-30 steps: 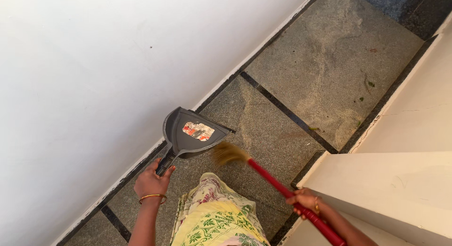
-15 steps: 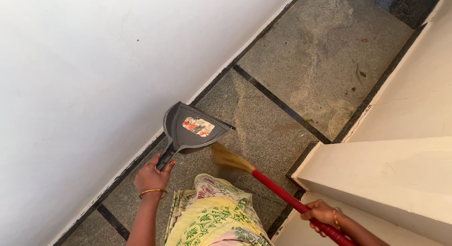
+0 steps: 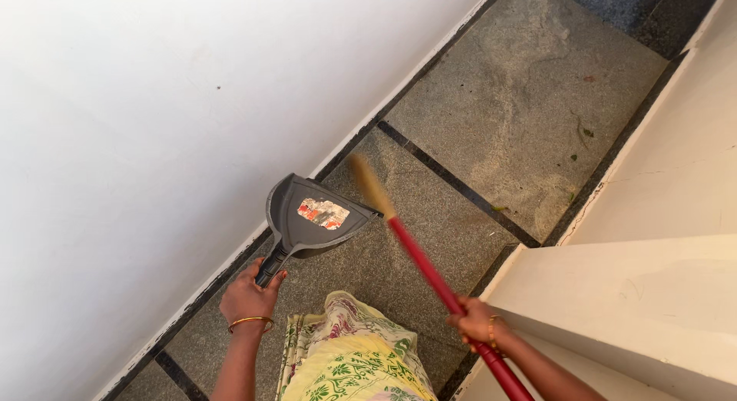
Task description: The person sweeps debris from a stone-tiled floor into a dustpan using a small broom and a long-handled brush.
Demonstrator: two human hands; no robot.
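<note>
My left hand (image 3: 247, 296), with a gold bangle at the wrist, grips the handle of a dark grey dustpan (image 3: 311, 217). The pan rests on the stone floor next to the white wall, its mouth facing right, with a torn sticker inside. My right hand (image 3: 477, 323) holds the red handle of a broom (image 3: 422, 256). The straw-coloured bristles (image 3: 370, 184) are blurred and lifted just right of the pan's mouth.
Grey stone floor tiles (image 3: 522, 117) with dark border strips carry a few small bits of debris at the upper right. A white wall (image 3: 153, 101) fills the left. Cream steps (image 3: 652, 293) rise on the right. My patterned yellow-green garment (image 3: 349, 362) hangs below.
The broom head has swung up and to the right of the pan's mouth. My right hand has shifted left along the step. The dustpan has stayed in place.
</note>
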